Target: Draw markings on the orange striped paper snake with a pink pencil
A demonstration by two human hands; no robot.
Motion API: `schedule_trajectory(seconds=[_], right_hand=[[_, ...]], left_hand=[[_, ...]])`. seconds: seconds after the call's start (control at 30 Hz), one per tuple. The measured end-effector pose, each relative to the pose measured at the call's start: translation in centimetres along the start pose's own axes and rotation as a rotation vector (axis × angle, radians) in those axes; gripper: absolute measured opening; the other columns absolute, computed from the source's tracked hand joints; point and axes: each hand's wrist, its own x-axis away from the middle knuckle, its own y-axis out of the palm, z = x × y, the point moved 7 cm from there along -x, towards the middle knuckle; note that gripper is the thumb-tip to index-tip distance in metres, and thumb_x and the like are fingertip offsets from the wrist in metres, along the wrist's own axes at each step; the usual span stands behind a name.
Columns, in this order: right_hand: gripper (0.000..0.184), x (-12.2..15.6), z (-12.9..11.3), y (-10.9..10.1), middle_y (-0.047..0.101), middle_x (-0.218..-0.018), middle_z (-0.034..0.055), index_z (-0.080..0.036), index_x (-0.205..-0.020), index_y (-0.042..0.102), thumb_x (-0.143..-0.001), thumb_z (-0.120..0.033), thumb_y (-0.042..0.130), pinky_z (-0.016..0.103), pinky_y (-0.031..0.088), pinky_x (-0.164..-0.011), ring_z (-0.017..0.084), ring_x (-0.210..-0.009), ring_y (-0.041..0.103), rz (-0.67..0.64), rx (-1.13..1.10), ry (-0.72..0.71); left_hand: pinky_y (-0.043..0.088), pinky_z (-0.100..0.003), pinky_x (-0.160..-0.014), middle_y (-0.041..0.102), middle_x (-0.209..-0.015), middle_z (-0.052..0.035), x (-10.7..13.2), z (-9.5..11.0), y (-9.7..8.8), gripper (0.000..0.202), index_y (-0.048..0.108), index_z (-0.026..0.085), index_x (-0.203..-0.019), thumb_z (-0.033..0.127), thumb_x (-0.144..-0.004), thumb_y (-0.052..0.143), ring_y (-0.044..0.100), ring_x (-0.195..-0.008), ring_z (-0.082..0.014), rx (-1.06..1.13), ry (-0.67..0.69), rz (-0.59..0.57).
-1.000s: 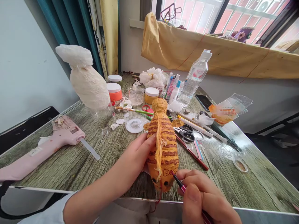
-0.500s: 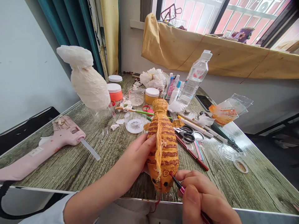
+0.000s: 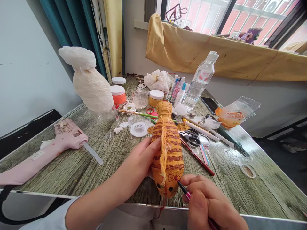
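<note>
Left hand [image 3: 142, 157] grips the figure [image 3: 175, 150]; right hand [image 3: 208, 195] pinches a pen [image 3: 184, 189], apparently colouring a bow [image 3: 171, 177]. The next stroke needs steadiness.

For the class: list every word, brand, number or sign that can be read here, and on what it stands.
No text reads clearly.
Clear plastic water bottle: reddish print, too blurred.
Pale pink glue gun: white sticker, marks too small.
Orange-and-clear plastic packet: pale print, too small.
Slim pink-and-white item left of the bottle: print too blurred.
Orange, brown-striped fish-shaped figure: drawn lines, no lettering visible.
</note>
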Motion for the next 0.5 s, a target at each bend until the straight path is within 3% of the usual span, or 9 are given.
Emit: schedule_trajectory(seconds=[0.2, 0.5], right_hand=[[0.03, 0.13, -0.23, -0.17, 0.063, -0.053, -0.0031, -0.02, -0.063, 0.047, -0.078, 0.006, 0.047, 0.019, 0.063, -0.067, 0.012, -0.062, 0.074, -0.028, 0.013, -0.019], [0.03, 0.25, -0.09, 0.01, 0.064, -0.054, -0.0023, -0.02, -0.063, 0.047, -0.079, 0.006, 0.048, 0.02, 0.063, -0.065, 0.014, -0.063, 0.075, -0.019, 0.008, -0.005]], left_hand=[[0.042, -0.017, -0.047, 0.075, -0.083, -0.0011, 0.0, 0.3, 0.22, 0.046, 0.065, 0.021, -0.105, 0.061, -0.084, 0.057, 0.063, -0.069, -0.0144, -0.023, 0.023, -0.037], [0.044, -0.02, -0.051, 0.077, -0.088, -0.0012, 0.0, 0.35, -0.16, 0.046, 0.066, 0.023, -0.108, 0.061, -0.083, 0.058, 0.065, -0.074, -0.0167, -0.044, 0.011, 0.006]])
